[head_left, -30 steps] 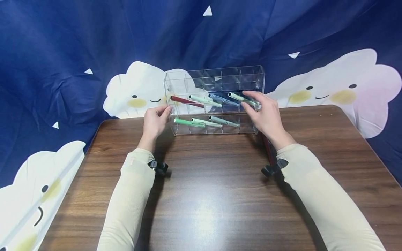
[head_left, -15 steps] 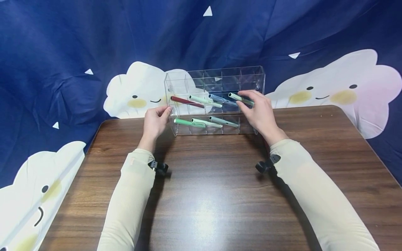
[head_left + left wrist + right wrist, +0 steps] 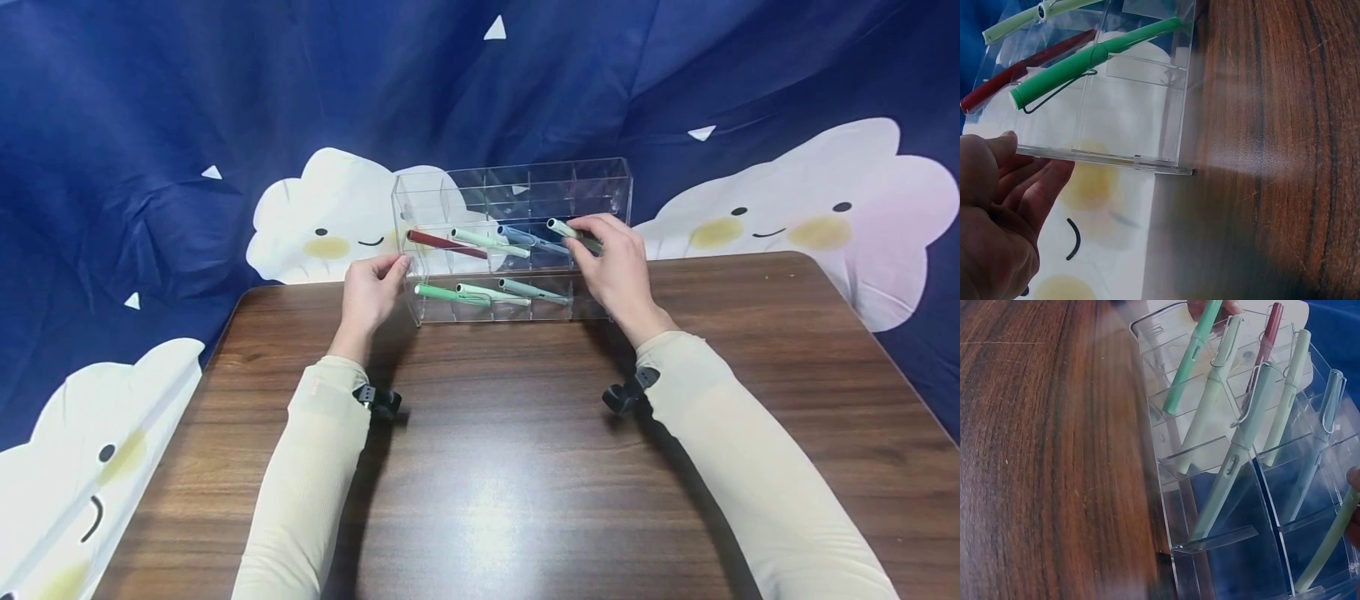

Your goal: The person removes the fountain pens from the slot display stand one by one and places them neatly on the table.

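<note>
A clear acrylic pen rack (image 3: 592,310) with divided tiers stands upright at the back of the table. My left hand (image 3: 369,292) holds its left side wall between thumb and fingers. With thumb and fingers my right hand (image 3: 621,265) pinches a light green pen (image 3: 558,227) at the right of the middle tier; its lower end (image 3: 1305,581) is inside a compartment. Left of it in that tier lean a blue pen (image 3: 517,233), another light green pen (image 3: 480,239) and a dark red pen (image 3: 442,242). The bottom tier has a green (image 3: 442,292), a pale green (image 3: 487,293) and a grey-green pen (image 3: 528,290).
The brown wooden table (image 3: 480,442) extends in front of the rack. A blue curtain (image 3: 570,75) with white cloud prints hangs right behind it. Each wrist wears a small black camera, one of them the right camera (image 3: 626,393).
My right hand has shifted a little left along the light green pen, its fingers closing in on it. The pen's top has barely moved. The left hand has stayed on the rack's side.
</note>
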The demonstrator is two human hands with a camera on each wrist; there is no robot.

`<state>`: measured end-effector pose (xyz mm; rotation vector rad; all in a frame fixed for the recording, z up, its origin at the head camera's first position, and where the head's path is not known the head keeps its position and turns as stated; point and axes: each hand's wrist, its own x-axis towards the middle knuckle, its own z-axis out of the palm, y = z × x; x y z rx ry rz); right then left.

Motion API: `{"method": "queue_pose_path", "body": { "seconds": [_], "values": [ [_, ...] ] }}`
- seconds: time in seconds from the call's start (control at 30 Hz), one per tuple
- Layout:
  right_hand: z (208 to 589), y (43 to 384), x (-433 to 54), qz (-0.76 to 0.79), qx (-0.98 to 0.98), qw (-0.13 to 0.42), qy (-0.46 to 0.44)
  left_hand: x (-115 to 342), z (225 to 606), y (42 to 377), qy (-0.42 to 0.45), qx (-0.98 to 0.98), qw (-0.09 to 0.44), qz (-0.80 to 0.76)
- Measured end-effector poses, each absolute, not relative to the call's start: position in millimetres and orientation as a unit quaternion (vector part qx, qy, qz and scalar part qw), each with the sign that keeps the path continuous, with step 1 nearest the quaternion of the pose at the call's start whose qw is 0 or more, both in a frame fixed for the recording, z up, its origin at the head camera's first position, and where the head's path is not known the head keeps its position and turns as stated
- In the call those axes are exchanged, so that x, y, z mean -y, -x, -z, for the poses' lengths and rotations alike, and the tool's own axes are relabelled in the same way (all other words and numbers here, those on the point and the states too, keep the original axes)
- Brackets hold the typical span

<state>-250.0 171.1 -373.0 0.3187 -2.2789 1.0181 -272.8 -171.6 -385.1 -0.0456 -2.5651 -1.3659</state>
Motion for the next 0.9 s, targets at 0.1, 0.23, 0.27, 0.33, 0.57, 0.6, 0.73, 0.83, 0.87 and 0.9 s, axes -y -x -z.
{"method": "queue_pose_path", "body": {
  "seconds": [0.1,0.23,0.27,0.33,0.57,0.6,0.73,0.83,0.87,0.9],
  "values": [
    [371.2,249.1,-172.5,-0.391,0.854,0.317,-0.130,172.1,385.1,272.6,0.018,0.876,0.120,0.466],
    [369.7,247.5,-174.4,-0.400,0.845,0.328,-0.136,172.5,384.8,272.3,0.021,0.876,0.119,0.468],
    [369.1,246.9,-174.9,-0.402,0.843,0.330,-0.137,172.6,384.7,272.2,0.021,0.875,0.118,0.469],
    [367.9,245.8,-175.7,-0.402,0.841,0.335,-0.139,172.5,384.6,272.3,0.020,0.875,0.117,0.469],
    [362.8,242.5,-179.4,-0.403,0.827,0.360,-0.152,171.9,384.6,272.1,0.017,0.875,0.112,0.471],
    [361.8,242.4,-179.7,-0.404,0.825,0.363,-0.156,172.2,384.7,272.1,0.017,0.874,0.111,0.473],
    [356.8,240.8,-180.3,-0.406,0.816,0.378,-0.160,173.4,385.0,271.9,0.020,0.872,0.111,0.477],
    [352.1,237.6,-181.4,-0.406,0.813,0.385,-0.161,173.0,385.3,272.0,0.021,0.874,0.112,0.472],
    [350.6,236.3,-182.0,-0.403,0.813,0.387,-0.162,172.9,385.7,272.2,0.021,0.875,0.113,0.471],
    [349.3,235.3,-182.4,-0.405,0.811,0.391,-0.161,172.6,385.7,272.2,0.020,0.874,0.112,0.473]
  ]
}}
